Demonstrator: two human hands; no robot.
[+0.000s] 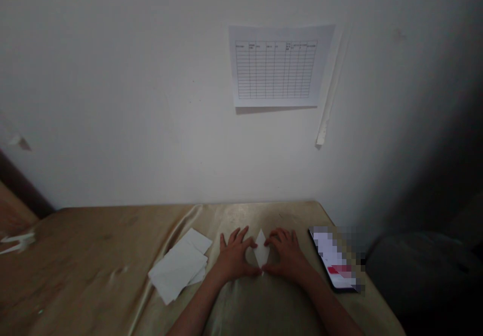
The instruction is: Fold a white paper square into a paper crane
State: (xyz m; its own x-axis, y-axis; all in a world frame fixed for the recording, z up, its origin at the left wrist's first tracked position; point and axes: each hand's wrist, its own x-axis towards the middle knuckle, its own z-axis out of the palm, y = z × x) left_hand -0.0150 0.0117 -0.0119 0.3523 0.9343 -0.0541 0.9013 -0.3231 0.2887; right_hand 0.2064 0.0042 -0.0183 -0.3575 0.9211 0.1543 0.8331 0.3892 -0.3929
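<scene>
A small white folded paper (261, 249), kite-shaped with a point toward the wall, lies on the tan cloth-covered table (94, 255). My left hand (234, 257) rests on the table touching the paper's left edge, fingers spread and pressing down. My right hand (287, 254) mirrors it on the paper's right edge, fingers bent and pressing at the fold. Thumbs of both hands meet near the paper's lower tip.
A loose stack of white paper sheets (180, 269) lies left of my hands. A phone (334, 265) with a lit screen sits at the right, near the table's edge. A printed grid sheet (277, 67) hangs on the white wall behind.
</scene>
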